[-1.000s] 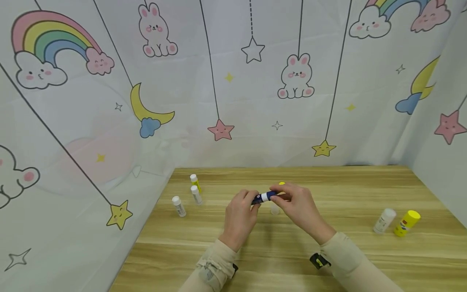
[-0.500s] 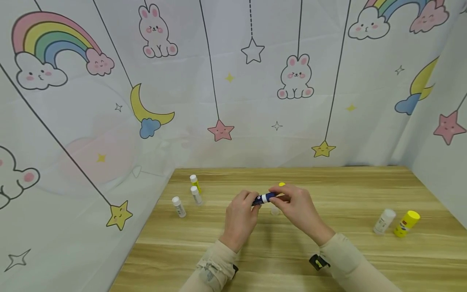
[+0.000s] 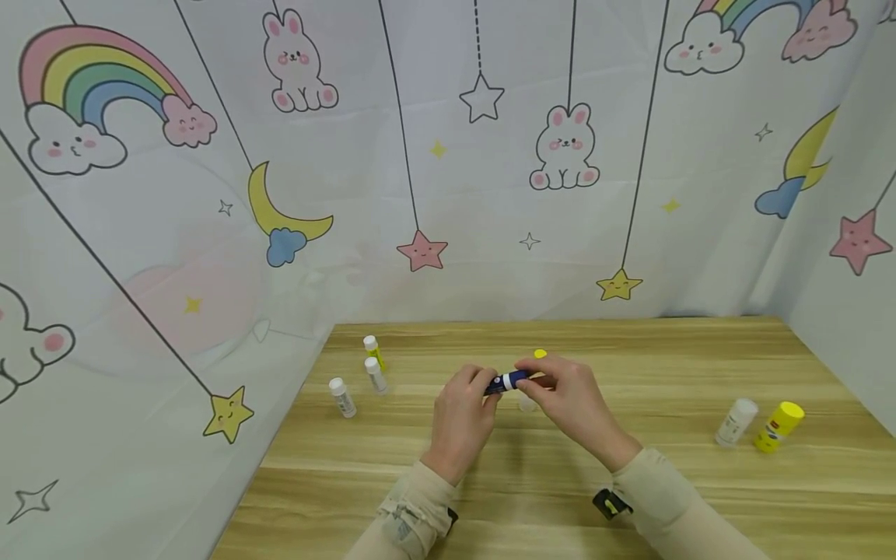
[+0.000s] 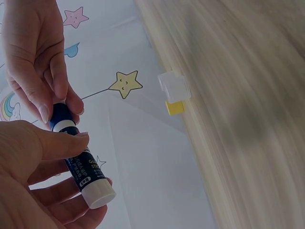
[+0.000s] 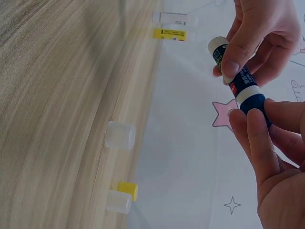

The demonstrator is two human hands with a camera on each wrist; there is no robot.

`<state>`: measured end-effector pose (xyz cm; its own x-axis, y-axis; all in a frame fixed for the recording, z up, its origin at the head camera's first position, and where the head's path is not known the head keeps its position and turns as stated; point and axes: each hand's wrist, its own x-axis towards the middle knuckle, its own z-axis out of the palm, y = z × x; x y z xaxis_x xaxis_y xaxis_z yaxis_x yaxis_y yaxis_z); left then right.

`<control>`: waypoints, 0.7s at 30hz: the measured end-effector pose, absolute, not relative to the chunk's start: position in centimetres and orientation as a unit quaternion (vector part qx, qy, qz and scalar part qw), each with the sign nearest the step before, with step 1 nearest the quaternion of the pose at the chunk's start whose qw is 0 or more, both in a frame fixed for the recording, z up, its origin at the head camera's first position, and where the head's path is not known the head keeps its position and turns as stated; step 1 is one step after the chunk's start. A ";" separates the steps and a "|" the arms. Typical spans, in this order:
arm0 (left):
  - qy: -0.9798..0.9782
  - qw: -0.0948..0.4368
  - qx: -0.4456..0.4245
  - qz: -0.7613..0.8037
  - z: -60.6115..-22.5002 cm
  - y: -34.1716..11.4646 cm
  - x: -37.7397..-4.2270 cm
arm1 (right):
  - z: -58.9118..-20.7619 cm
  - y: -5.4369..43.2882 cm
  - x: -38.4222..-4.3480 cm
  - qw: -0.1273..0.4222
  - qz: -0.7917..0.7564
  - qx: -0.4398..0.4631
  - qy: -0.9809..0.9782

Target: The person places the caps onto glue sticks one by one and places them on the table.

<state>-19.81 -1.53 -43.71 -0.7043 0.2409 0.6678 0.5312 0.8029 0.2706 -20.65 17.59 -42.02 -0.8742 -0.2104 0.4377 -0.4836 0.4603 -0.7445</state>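
Observation:
Over the middle of the table, both hands hold a dark blue glue stick [image 3: 507, 382] with a white band. My left hand [image 3: 462, 420] grips its labelled body between thumb and fingers. At the opposite end, my right hand [image 3: 577, 400] pinches the blue cap [image 5: 253, 103] with its fingertips. The cap still meets the white band, and the white base [image 4: 98, 193] points away from the right hand. Behind the right hand stand a translucent cap [image 3: 527, 403] and a yellow cap-like piece [image 3: 540, 354], both partly hidden in the head view.
At the table's left stand two white glue sticks [image 3: 342, 397] and a yellow one [image 3: 374, 354] with a white top. On the right are a whitish labelled cylinder [image 3: 736, 422] and a yellow one [image 3: 780, 427]. A printed curtain [image 3: 483, 194] borders the wooden table [image 3: 532, 498].
The hands and glue stick stay almost where they were. The head view has shifted very slightly; the things on the table have not moved.

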 end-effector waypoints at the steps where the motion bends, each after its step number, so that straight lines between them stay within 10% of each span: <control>1: -0.895 0.318 -0.216 -0.227 -43.7 -1.5 -19.8 | -42.1 17.6 -20.6 0.143 0.478 0.207 -0.842; 21: -0.897 0.318 -0.222 -0.214 -43.8 -1.2 -19.7 | -42.4 17.6 -20.7 0.140 0.475 0.209 -0.843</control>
